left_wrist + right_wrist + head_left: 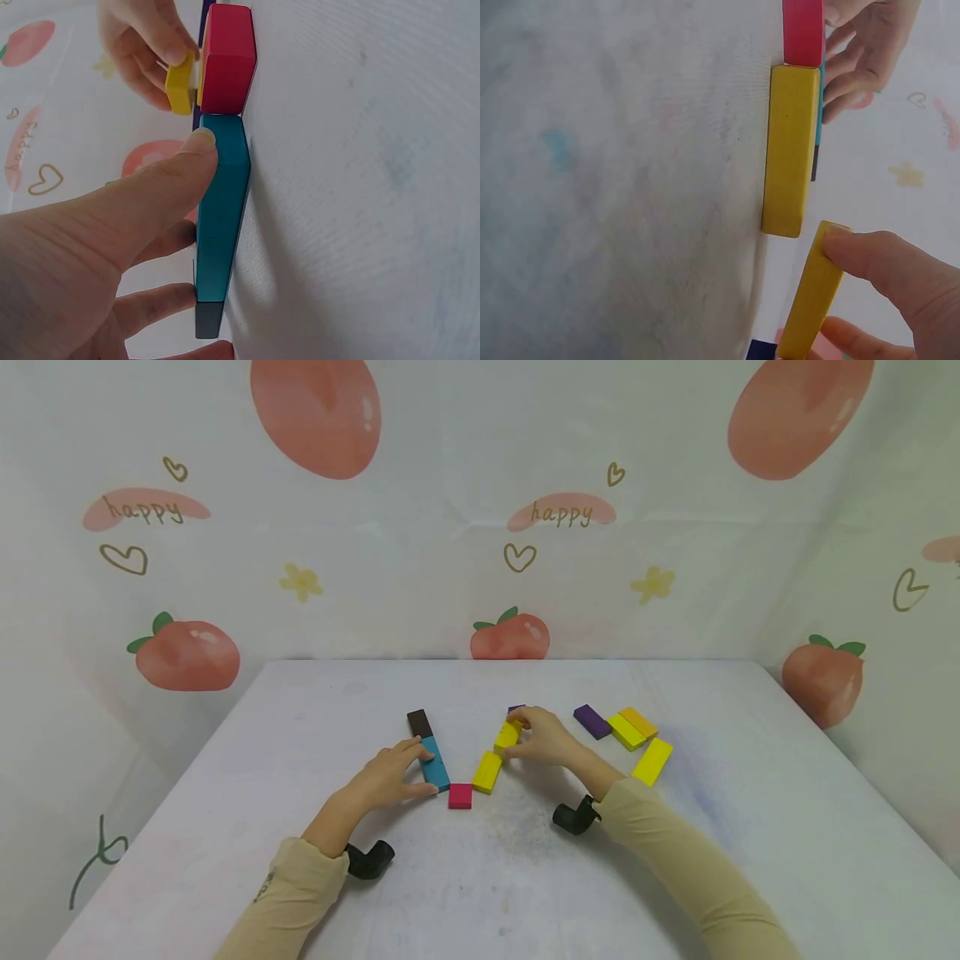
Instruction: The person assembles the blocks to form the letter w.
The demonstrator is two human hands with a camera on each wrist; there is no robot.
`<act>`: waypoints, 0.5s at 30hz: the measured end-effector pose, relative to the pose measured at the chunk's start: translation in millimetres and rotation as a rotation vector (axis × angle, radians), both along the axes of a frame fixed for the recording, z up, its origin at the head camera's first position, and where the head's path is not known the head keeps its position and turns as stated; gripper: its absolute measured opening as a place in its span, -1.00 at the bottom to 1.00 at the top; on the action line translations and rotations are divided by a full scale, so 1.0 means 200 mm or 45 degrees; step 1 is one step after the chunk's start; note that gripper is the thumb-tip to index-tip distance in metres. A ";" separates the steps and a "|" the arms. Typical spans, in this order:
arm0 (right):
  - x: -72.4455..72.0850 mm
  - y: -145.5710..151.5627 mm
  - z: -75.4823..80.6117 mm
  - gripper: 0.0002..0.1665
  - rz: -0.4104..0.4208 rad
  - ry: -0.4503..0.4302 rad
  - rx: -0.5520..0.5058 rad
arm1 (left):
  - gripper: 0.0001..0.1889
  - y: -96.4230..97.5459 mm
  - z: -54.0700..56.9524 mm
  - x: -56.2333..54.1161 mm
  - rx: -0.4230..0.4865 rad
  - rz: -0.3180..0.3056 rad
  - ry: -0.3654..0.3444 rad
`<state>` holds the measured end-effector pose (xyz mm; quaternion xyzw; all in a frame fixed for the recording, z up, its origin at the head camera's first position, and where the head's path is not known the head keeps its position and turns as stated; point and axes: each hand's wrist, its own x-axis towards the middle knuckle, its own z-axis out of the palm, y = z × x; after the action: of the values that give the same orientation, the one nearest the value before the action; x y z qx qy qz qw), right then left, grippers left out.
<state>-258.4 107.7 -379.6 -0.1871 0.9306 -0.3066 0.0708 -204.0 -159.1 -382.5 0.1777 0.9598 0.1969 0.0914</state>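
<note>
On my feed, right hand (546, 739) pinched a yellow block (507, 734) off the table (465, 893) — near another yellow piece (487, 772). Left hand (386, 775) rested unclenched on the blue block (435, 770).

Just left of the red block (461, 796), a glossy blue oblong block (437, 767) lay flat, its near end beside it and its length slanting away, touched by the left hand (388, 777). Beyond the red block to the right, the right hand (543, 741) pinched a tilted, bright yellow oblong block (507, 737).
</note>
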 end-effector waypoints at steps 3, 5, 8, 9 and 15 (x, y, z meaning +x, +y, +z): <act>0.00 -0.01 0.00 -0.34 -0.006 -0.002 0.000 | -0.46 0.00 0.00 0.00 -0.001 0.001 -0.003; 0.00 -0.02 0.00 -0.34 -0.013 -0.010 -0.004 | -0.46 0.00 0.00 0.00 -0.002 0.001 -0.004; -0.01 -0.03 0.00 -0.35 -0.022 -0.019 -0.002 | -0.46 0.00 0.00 0.00 0.001 0.003 -0.005; -0.02 -0.04 -0.01 -0.36 -0.025 -0.022 -0.001 | -0.46 0.00 0.00 0.00 0.003 0.003 -0.004; -0.04 -0.05 -0.02 -0.37 -0.045 -0.061 -0.004 | -0.46 0.00 0.00 0.00 0.005 0.004 -0.006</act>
<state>-265.8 97.8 -384.5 -0.1633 0.9313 -0.3138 0.0875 -204.0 -159.2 -383.0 0.1757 0.9595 0.1995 0.0930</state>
